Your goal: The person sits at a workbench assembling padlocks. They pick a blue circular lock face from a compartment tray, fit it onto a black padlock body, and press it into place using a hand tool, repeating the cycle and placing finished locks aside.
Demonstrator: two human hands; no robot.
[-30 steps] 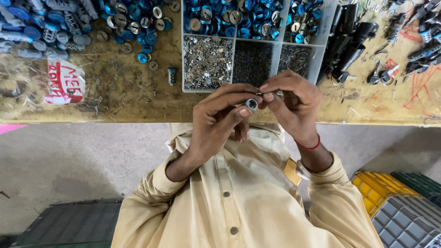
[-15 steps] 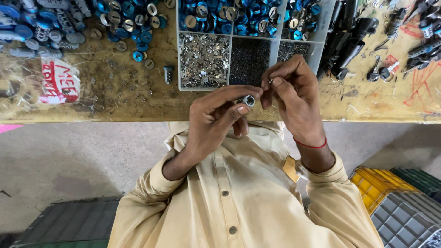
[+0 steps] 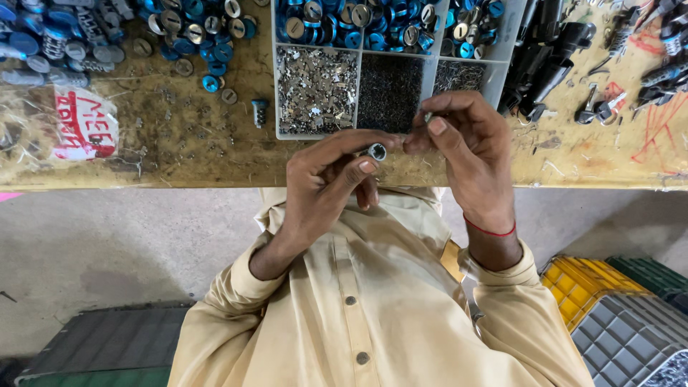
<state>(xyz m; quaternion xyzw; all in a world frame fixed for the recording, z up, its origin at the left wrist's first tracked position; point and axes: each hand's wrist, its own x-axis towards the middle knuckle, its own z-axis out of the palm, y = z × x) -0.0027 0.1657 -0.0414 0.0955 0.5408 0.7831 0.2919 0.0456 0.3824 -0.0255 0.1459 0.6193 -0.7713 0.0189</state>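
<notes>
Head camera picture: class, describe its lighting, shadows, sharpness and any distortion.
Head view: soft, even light with no harsh glare; faint shadows under the hands. The left hand, the right hand and the small metal cylinder are sharp. The workbench edge bows slightly, as from a wide lens.

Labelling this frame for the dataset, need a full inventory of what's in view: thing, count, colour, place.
small cylinder: one, silver, pinched in left fingers.
divided tray: one, grey, on bench behind hands; compartments of small metal bits.
round caps: many, blue and silver, loose on bench upper left and in tray's back row.
black parts: several, right of tray.
plastic bag: one, clear with red writing, bench left.
workbench: one, worn wood.
crates: yellow, green, grey, floor lower right.
left hand: holds cylinder.
right hand: fingertips at cylinder; red thread on wrist.
</notes>
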